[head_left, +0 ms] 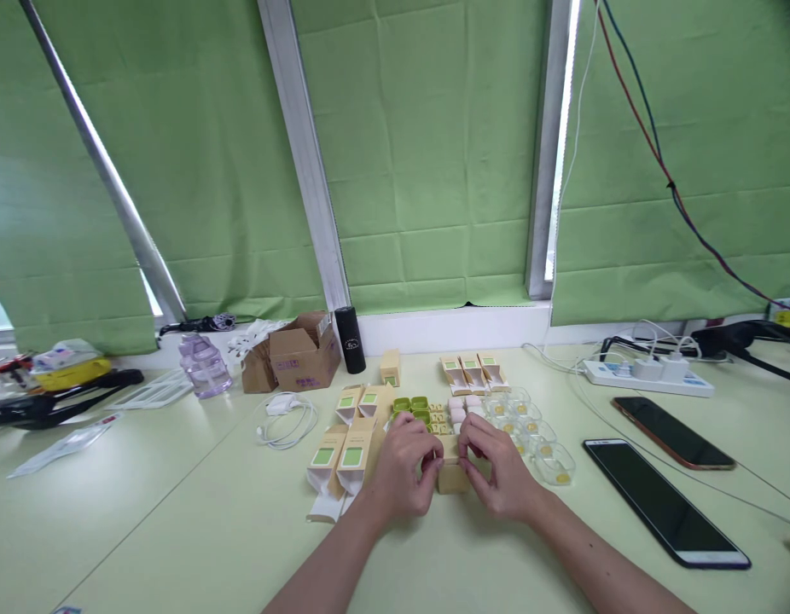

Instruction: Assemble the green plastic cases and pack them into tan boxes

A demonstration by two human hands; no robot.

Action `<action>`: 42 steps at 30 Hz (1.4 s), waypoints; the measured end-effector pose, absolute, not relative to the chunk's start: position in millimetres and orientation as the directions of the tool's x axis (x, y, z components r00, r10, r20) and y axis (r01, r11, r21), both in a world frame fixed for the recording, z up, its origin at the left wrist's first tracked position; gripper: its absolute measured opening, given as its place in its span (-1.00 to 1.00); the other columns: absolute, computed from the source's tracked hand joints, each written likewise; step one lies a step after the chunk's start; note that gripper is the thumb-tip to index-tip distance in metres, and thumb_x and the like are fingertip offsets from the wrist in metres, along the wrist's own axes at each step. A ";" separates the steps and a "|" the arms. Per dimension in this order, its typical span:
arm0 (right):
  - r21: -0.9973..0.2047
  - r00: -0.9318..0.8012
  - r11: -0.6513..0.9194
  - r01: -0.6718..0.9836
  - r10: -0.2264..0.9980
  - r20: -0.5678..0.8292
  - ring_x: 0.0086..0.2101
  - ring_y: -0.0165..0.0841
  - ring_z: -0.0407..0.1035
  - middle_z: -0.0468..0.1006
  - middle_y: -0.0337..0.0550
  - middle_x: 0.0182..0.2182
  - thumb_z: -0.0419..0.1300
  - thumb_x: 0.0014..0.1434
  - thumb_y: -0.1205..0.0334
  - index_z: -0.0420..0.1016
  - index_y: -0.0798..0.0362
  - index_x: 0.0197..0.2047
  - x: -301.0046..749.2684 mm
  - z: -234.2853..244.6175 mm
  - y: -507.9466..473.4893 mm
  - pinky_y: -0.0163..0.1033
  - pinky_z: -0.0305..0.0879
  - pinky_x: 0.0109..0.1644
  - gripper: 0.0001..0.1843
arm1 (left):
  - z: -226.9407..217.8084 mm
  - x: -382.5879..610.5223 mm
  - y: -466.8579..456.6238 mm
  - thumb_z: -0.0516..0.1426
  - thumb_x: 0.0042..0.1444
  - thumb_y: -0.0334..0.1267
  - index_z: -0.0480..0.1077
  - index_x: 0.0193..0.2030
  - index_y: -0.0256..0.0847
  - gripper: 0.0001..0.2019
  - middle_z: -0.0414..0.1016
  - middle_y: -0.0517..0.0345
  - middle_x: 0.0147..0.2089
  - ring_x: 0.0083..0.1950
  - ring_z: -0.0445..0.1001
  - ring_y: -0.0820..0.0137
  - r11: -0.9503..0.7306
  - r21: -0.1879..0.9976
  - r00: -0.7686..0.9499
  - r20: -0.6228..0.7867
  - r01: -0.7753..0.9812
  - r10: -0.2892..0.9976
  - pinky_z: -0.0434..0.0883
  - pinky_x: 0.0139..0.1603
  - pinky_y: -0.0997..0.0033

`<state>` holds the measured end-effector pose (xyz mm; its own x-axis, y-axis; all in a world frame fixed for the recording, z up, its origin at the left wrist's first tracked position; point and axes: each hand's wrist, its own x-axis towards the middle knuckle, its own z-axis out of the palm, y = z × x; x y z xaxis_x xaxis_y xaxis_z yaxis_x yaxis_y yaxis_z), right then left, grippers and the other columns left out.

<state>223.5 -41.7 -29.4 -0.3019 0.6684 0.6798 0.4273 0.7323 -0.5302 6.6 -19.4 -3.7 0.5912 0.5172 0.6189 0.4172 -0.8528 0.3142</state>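
Note:
Both my hands meet over a small tan cardboard box (453, 479) on the pale green table (196, 529). My left hand (404, 465) is curled with its fingertips pinched on the box's left top edge. My right hand (497, 465) is curled on the box's right side, fingers pressed on its top. Just behind them lie small green cases (412, 406), several tan blocks (438, 416) and several clear plastic cups (536, 435). Open tan cartons with green labels (344, 456) lie to the left of my left hand.
Three more open cartons (472, 371) and one upright carton (390, 367) stand further back. A black cylinder (350, 339), brown boxes (302, 351), a clear bottle (204, 365) and a white cable (285, 419) are at left. Two phones (664, 499), (673, 432) and a power strip (647, 375) are at right.

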 end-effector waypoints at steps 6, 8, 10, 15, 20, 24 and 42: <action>-0.576 -0.238 0.716 0.394 0.685 0.689 -0.40 -0.27 0.24 0.36 -0.19 -0.37 0.13 0.33 0.23 0.32 -0.06 -0.31 221.4 -30.7 -38.8 -0.17 0.13 -0.34 -0.87 | -4.2 9.2 -20.7 0.14 0.20 -0.33 0.39 -0.30 -0.10 -0.93 0.41 0.15 -0.44 -0.36 0.36 0.24 -0.834 0.359 0.539 0.641 0.418 0.546 0.28 -0.06 0.09; -0.598 -0.178 0.687 0.412 0.705 0.687 -0.41 -0.28 0.22 0.34 -0.21 -0.38 0.11 0.36 0.19 0.33 -0.06 -0.28 220.2 -31.6 -37.3 -0.17 0.13 -0.34 -0.87 | -2.9 12.4 -22.0 0.12 0.27 -0.29 0.39 -0.27 -0.10 -0.93 0.43 0.14 -0.42 -0.35 0.38 0.22 -0.792 0.410 0.466 0.649 0.452 0.602 0.28 -0.09 0.12; -0.615 -0.134 0.660 0.431 0.721 0.680 -0.42 -0.29 0.22 0.33 -0.23 -0.38 0.11 0.37 0.18 0.35 -0.06 -0.23 219.2 -32.3 -36.4 -0.17 0.14 -0.33 -0.91 | -1.8 15.9 -23.5 0.10 0.32 -0.24 0.39 -0.22 -0.09 -0.92 0.43 0.15 -0.44 -0.32 0.39 0.19 -0.729 0.483 0.392 0.626 0.485 0.675 0.27 -0.12 0.16; -0.634 -0.137 0.622 0.459 0.755 0.641 -0.37 -0.27 0.27 0.36 -0.24 -0.33 0.14 0.32 0.23 0.36 -0.08 -0.09 218.1 -34.0 -36.0 -0.17 0.18 -0.29 -0.90 | -2.3 21.2 -26.1 0.11 0.31 -0.25 0.34 -0.14 -0.08 -0.98 0.34 0.28 -0.52 -0.35 0.37 0.20 -0.653 0.572 0.371 0.540 0.497 0.756 0.23 -0.16 0.22; -0.621 -0.178 0.607 0.496 0.771 0.611 -0.32 -0.25 0.29 0.34 -0.22 -0.27 0.11 0.25 0.32 0.30 -0.09 -0.04 218.3 -34.7 -36.6 -0.14 0.22 -0.24 -0.79 | -3.6 21.9 -26.3 0.12 0.24 -0.35 0.32 -0.14 -0.08 -0.90 0.33 0.32 -0.53 -0.38 0.33 0.23 -0.663 0.544 0.421 0.514 0.513 0.748 0.19 -0.17 0.24; -0.604 -0.200 0.614 0.508 0.766 0.610 -0.31 -0.25 0.28 0.35 -0.21 -0.24 0.11 0.26 0.33 0.28 -0.08 -0.03 218.3 -34.0 -37.5 -0.14 0.23 -0.24 -0.77 | -3.7 21.8 -26.3 0.12 0.22 -0.39 0.32 -0.14 -0.08 -0.87 0.34 0.32 -0.53 -0.38 0.34 0.23 -0.681 0.523 0.435 0.526 0.512 0.731 0.19 -0.17 0.25; -0.471 -0.445 0.739 0.483 0.670 0.594 0.20 -0.01 0.31 0.28 0.11 0.29 0.21 0.08 0.38 0.16 -0.03 0.37 232.6 -15.8 -45.9 0.08 0.39 0.21 -0.22 | -4.5 21.1 -23.0 0.06 0.26 -0.39 0.40 -0.08 -0.12 -0.84 0.57 0.03 -0.13 -0.07 0.48 0.13 -0.671 0.435 0.345 0.615 0.600 0.709 0.35 0.00 0.08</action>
<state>232.6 -45.9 -15.8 -0.4452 0.6698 0.5943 0.4829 0.7385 -0.4705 21.1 -23.0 -4.5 0.3455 0.7085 0.6153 0.6004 -0.6708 0.4353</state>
